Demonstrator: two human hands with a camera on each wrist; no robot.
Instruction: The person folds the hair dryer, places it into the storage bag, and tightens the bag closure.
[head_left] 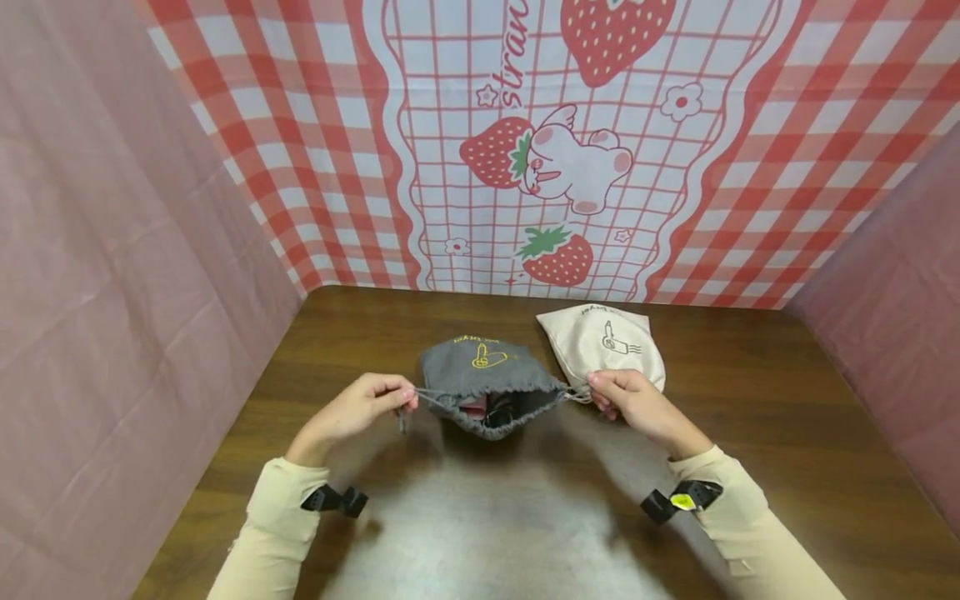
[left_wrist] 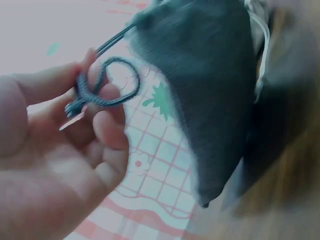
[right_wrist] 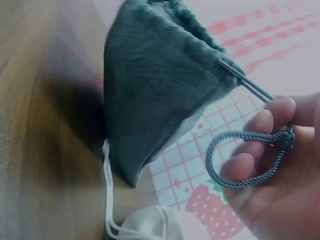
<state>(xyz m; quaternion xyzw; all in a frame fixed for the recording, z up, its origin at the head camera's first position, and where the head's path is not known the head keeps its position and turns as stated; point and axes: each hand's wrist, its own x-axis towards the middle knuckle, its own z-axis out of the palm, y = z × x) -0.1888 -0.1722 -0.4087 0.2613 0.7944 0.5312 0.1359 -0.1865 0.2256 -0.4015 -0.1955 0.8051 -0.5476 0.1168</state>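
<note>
A grey drawstring bag [head_left: 450,371] with a yellow hair-dryer print hangs between my hands, its gathered mouth partly open toward me. Something pink [head_left: 474,408] and something dark [head_left: 501,410] show inside. At the bag's left, my left hand [head_left: 367,407] pinches one grey drawstring [left_wrist: 112,37] between thumb and fingertips; the cord's knotted loop dangles by the palm. On the opposite side the other drawstring [right_wrist: 255,89] is pinched by my right hand [head_left: 633,402], with its loop [right_wrist: 212,155] hanging below the fingers. Both cords look taut.
A cream drawstring bag [head_left: 600,337] with a black hair-dryer print lies on the brown wooden table [head_left: 757,400], just behind my right hand. A red-checked strawberry cloth [head_left: 337,167] hangs behind the table. Pink cloths [head_left: 135,250] flank both sides.
</note>
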